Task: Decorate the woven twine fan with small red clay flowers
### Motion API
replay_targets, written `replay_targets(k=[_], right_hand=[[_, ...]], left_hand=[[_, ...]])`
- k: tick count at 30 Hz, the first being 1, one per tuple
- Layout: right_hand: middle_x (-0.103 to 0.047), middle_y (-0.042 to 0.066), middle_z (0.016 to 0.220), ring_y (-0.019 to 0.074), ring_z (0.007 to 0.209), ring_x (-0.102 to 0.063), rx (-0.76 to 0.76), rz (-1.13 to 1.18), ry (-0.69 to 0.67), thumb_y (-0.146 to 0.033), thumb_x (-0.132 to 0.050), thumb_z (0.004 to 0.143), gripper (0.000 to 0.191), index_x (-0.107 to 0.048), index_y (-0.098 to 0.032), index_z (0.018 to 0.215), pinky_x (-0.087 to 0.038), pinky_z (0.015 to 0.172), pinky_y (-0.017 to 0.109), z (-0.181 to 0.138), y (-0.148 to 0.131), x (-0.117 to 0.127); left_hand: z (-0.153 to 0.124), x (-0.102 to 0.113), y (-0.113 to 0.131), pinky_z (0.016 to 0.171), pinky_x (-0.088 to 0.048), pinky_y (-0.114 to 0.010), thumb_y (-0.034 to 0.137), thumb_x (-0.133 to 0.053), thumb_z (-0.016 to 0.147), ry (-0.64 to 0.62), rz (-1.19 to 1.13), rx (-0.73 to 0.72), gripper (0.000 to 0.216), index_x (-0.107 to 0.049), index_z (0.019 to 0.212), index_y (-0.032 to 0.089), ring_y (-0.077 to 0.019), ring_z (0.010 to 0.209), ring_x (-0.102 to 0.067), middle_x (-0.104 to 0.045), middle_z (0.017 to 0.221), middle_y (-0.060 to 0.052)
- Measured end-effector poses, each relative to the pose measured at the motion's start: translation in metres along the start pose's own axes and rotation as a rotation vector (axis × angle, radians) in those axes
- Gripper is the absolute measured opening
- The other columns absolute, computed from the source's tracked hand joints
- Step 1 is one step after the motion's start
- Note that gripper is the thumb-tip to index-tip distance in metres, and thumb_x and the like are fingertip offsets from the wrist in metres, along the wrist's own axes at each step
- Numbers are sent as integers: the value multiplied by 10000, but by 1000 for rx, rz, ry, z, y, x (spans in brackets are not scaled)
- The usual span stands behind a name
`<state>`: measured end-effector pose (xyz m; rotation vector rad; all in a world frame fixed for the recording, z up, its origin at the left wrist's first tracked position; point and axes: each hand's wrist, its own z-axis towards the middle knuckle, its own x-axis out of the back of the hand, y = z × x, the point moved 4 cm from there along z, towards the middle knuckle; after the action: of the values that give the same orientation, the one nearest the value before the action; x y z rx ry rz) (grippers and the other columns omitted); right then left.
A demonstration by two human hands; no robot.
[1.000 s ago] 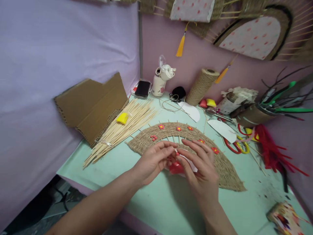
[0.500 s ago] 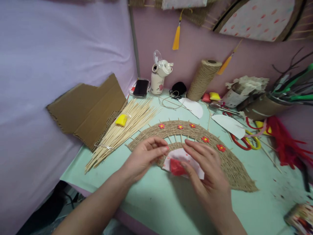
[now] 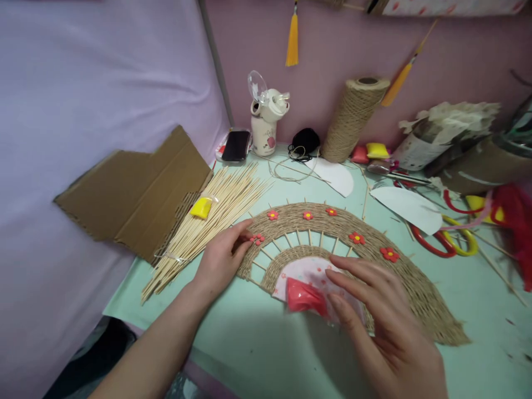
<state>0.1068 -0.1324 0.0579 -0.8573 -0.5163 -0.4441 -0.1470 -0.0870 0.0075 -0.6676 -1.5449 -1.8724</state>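
Observation:
A half-round woven twine fan (image 3: 286,221) on thin sticks lies flat on the table, with several red flowers with yellow centres along its outer band. At its left end is a red clay flower (image 3: 257,239) without a yellow centre. My left hand (image 3: 222,257) is at that flower, its fingers curled together and the fingertips at the petals; whatever they pinch is hidden. Over the fan's right half hovers my right hand (image 3: 386,321), open, fingers apart. Just left of its thumb, a clear packet of red clay (image 3: 305,297) rests on the fan's patterned centre cloth (image 3: 318,267).
Left of the fan lie a bundle of thin sticks (image 3: 228,205), a yellow clay packet (image 3: 201,207) and folded cardboard (image 3: 137,188). Behind stand a bottle (image 3: 265,133) and a twine spool (image 3: 353,119). White paper pieces (image 3: 405,209) and scissors (image 3: 434,244) are at right.
My left hand has moved left from the fan's middle to the flower at its left end. My right hand has shifted right and down, away from the left hand. The camera view has shifted.

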Motion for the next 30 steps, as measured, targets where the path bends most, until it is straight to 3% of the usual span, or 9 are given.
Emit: replay_targets(k=[22,30], right_hand=[[-642,86,1172,208,1126,-562,-9,32,-70,-141,-566,923,201,-647,-179,1102,-480,928,363,0,1,-4],[-650,90,1163,218,1113,-573,-20,21,-53,-149,-567,921,206,-651,-190,1104,-504,904,383,-2,3,-6]], left_hand=[[1,-1,-3,835,-532,-338,229,-578,905,37,31,-55,379,-561,1283,250,-170,874,-686,-732,950,-14],[-1,-5,-3,879,-530,-345,198,-570,904,7,-65,-52,476,-477,1360,294,-153,907,-667,-697,995,-11]])
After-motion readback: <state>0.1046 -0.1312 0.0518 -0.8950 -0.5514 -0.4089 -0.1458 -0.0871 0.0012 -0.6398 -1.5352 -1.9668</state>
